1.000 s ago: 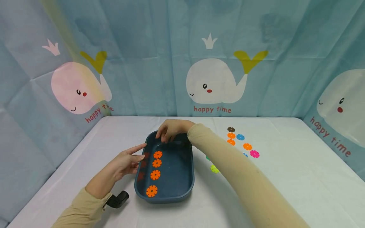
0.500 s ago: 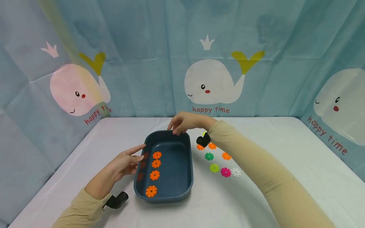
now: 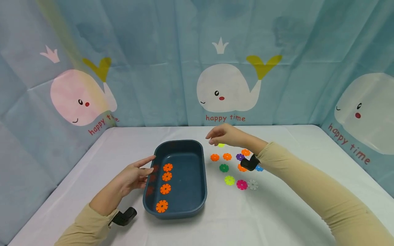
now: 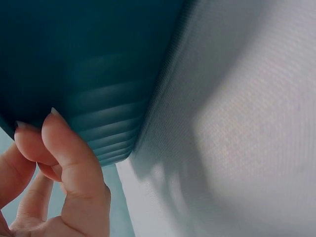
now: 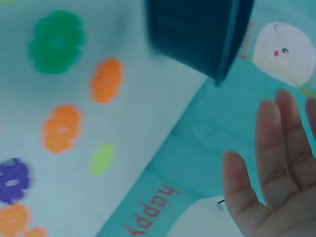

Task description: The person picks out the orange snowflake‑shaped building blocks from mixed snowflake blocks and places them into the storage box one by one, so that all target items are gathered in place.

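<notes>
Your left hand [image 3: 133,176] rests against the left wall of the dark blue tub [image 3: 197,191], fingers nearly straight and only touching; the wrist view shows the fingertips [image 4: 59,136] laid on the ribbed outside of the wall rather than wrapped around it, so that grip is released. Pressed there, the hand likely braces the tub so it does not slide on the bench [image 3: 292,212].

Four orange flower discs [image 3: 165,188] lie in a row along the left side of the tub floor, one behind the other, apart from each other. That lineup leaves the right half of the floor bare.

Your right hand [image 3: 226,136] hovers above the bench just past the tub's far right corner, fingers loosely spread and holding nothing, so its grip is released too. Directly beneath it lies a yellow-green disc [image 3: 221,145], the closest piece. Two more orange discs [image 3: 214,157] sit just nearer to you, then a green one [image 3: 224,167], a purple one [image 3: 240,156], and a pink one [image 3: 241,185] beside a white one [image 3: 253,185]. These loose pieces are scattered to the right of the tub, within easy reach of that hand.
</notes>
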